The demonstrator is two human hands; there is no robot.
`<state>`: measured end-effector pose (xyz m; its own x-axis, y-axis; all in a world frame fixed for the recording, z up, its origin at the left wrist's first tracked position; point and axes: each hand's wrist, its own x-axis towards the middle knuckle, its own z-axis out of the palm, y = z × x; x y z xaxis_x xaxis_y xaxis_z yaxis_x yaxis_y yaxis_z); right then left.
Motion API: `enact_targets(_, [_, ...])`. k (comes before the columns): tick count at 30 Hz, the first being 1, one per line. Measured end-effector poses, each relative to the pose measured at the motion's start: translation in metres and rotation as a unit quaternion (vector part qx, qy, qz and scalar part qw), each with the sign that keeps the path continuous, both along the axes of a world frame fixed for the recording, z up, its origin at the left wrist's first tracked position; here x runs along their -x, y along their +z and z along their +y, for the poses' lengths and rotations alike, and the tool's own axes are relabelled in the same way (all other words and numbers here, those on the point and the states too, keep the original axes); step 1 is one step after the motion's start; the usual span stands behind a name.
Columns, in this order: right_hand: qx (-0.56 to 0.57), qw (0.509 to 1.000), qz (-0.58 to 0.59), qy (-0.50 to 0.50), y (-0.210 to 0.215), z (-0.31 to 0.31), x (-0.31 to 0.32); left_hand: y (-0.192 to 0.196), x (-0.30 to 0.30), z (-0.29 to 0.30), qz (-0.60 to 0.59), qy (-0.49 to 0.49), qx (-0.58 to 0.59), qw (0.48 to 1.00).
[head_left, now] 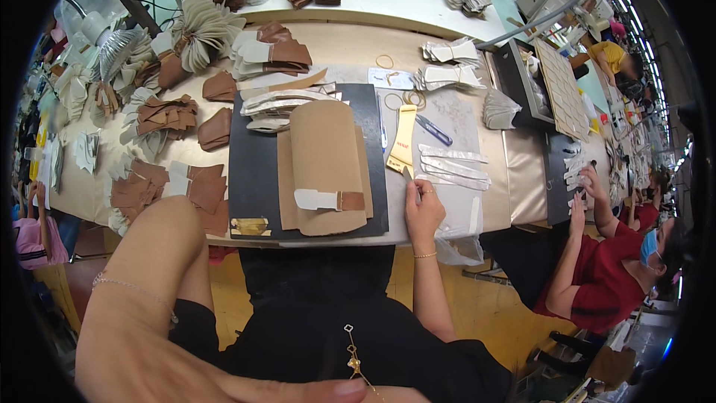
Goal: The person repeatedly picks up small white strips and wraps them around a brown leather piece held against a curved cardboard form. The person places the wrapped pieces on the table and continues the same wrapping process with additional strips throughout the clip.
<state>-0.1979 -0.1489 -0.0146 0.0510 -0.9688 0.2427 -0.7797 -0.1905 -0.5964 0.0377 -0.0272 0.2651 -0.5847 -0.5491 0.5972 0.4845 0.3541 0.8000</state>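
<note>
Right hand (pixel 422 207) on desk (pixel 447 224) beside black mat (pixel 246 172), pinching yellow scraper (pixel 403 140); left hand (pixel 224 373) raised close (grip unclear). Risk: scraper slipping, scattering white strips (pixel 453 166).

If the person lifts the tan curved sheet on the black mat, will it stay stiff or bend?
The tan curved sheet looks thin and already arches over the black mat, so it would probably flex, not stay rigid. It seems light for its size. Lying flat-edged, it should slide when pushed, not roll.
</note>
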Motion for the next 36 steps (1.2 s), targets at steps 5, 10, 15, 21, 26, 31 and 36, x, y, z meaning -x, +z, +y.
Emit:
enact_targets(5, [0.006,1.0,0.002,-0.001,0.001,0.0,-0.003,-0.013,0.006,-0.027,-0.114,0.025,-0.017,0.993])
enact_targets(10, [0.008,1.0,0.014,0.0,0.003,0.0,-0.003,-0.027,0.003,-0.039,-0.155,0.048,-0.054,0.985])
enact_targets(15, [-0.015,1.0,-0.003,-0.002,0.003,0.001,-0.003,-0.026,-0.005,-0.024,-0.091,0.063,-0.062,0.992])
enact_targets(21, [-0.007,1.0,-0.016,-0.006,0.003,0.0,-0.003,0.009,-0.005,0.025,0.103,0.05,-0.014,0.993])
enact_targets(26, [-0.006,1.0,-0.018,-0.005,0.005,0.0,-0.002,0.022,-0.016,0.033,0.165,-0.039,-0.045,0.984])
enact_targets(31, [0.025,1.0,-0.006,-0.003,0.004,-0.002,-0.002,0.03,-0.041,0.02,0.069,-0.158,-0.016,0.985])
enact_targets(36, [0.003,1.0,-0.011,-0.004,0.003,-0.001,-0.001,0.009,-0.036,0.008,0.041,-0.146,0.025,0.988])
